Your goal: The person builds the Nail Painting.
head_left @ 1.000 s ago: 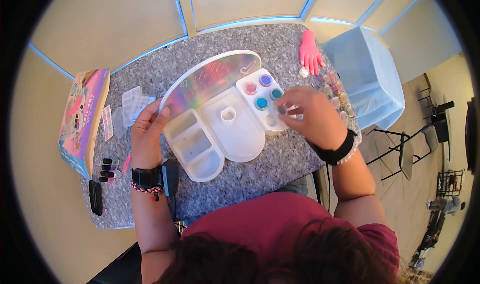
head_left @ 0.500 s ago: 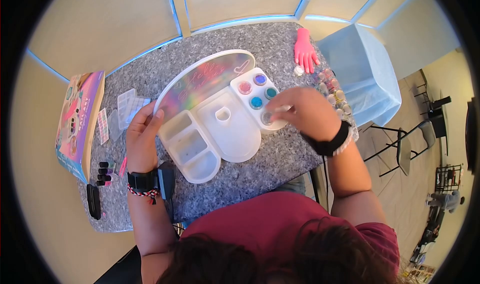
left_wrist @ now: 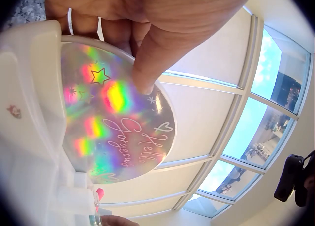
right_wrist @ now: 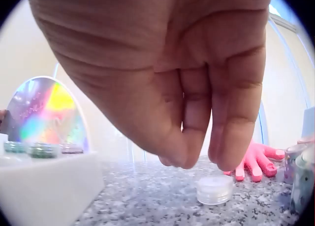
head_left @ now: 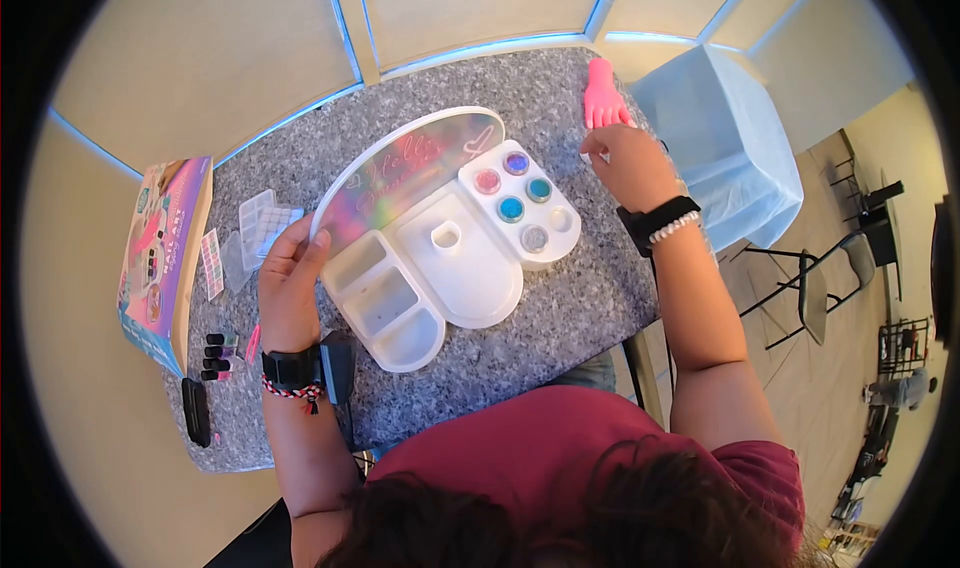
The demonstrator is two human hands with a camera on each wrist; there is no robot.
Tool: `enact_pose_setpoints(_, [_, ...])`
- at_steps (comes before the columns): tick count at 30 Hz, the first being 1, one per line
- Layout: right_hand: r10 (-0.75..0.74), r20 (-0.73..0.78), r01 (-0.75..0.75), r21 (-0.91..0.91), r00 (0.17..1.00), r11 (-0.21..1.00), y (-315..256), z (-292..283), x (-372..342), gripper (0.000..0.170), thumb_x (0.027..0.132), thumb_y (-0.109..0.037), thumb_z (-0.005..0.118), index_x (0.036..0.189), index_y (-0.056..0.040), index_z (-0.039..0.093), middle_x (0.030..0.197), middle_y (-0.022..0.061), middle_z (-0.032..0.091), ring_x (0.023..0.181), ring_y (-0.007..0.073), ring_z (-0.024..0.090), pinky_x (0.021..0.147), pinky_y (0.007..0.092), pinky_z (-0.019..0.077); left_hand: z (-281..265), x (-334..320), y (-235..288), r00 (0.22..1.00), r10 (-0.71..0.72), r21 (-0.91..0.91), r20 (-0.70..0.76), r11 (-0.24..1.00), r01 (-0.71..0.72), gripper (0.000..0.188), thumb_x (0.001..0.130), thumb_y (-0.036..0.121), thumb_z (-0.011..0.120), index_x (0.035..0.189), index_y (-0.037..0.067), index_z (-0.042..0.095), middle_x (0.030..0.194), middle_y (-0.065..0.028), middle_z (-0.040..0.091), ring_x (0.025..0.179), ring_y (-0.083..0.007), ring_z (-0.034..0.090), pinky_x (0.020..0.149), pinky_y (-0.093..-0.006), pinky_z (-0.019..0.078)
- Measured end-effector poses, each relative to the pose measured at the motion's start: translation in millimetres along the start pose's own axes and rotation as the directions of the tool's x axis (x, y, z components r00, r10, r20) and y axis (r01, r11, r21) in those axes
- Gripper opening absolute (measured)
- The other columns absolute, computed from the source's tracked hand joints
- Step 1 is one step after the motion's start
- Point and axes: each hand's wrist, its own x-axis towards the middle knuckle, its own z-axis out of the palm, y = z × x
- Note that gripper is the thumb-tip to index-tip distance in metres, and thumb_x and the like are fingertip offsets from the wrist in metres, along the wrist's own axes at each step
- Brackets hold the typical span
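A white nail-art organizer (head_left: 490, 293) stands on the table with a rainbow-sheen back panel (head_left: 420, 168) lettered in script. My left hand (head_left: 288, 293) grips the panel's left edge, thumb on its front (left_wrist: 145, 73) and fingers behind. In the organizer's right section sit jars of pink, purple, teal and blue glitter, plus a silver glitter jar (head_left: 533, 237); one round well (head_left: 560, 220) beside it holds no jar. My right hand (head_left: 635, 168) hovers at the table's far right, fingers pointing down and holding nothing. Just below them in the right wrist view is a small clear jar (right_wrist: 215, 189).
A pink practice hand (head_left: 603, 98) lies beyond my right hand, with more jars (right_wrist: 302, 181) nearby. On the left are a nail-art box (head_left: 165, 253), clear cases (head_left: 268, 223), a sticker sheet (head_left: 212, 265), several polish bottles (head_left: 217, 356) and a black case (head_left: 196, 413).
My right hand has put the silver glitter jar into a well of the organizer, let go, and moved away to the far right. The left hand keeps its grip on the panel.
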Motion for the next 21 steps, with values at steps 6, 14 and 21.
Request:
enact_pose_setpoints(6, [-0.194,-0.165,0.203,0.036,0.967,0.979,20,34,-4,0.027,0.089,-0.004,0.075,0.115,-0.0084,0.081,0.12,0.0166,0.078,0.115,0.0372,0.073,0.099,0.0498,0.0583,-1,1,-1,1.0,0.016,-0.01,0.014,1.0,-0.015,0.033,0.109,0.011,0.073,0.14,0.0,0.072,0.127,-0.0096,0.079,0.115,-0.015,0.073,0.105,-0.0326,0.0546])
enact_pose_setpoints(14, [-0.141,-0.118,0.144,0.016,0.983,0.989,12,23,-2,0.024,0.087,-0.007,0.077,0.111,-0.0057,0.08,0.112,0.0173,0.078,0.11,0.0375,0.074,0.096,0.049,0.059,-5,0,0,0.997,0.023,0.061,0.07,0.998,-0.027,0.035,0.114,0.015,0.066,0.146,0.001,0.068,0.134,-0.0099,0.077,0.119,-0.016,0.072,0.102,-0.0339,0.0566])
enact_pose_setpoints(21, [-0.217,-0.022,0.195,0.53,0.976,0.825,-51,-34,-65,0.021,0.091,0.003,0.077,0.111,0.0,0.08,0.118,0.0132,0.078,0.097,0.0253,0.079,0.084,0.0325,0.0673,-3,1,-2,0.998,0.017,0.079,0.054,0.997,-0.021,0.034,0.114,0.015,0.065,0.145,0.001,0.068,0.134,-0.0099,0.077,0.12,-0.0162,0.073,0.104,-0.0353,0.0574])
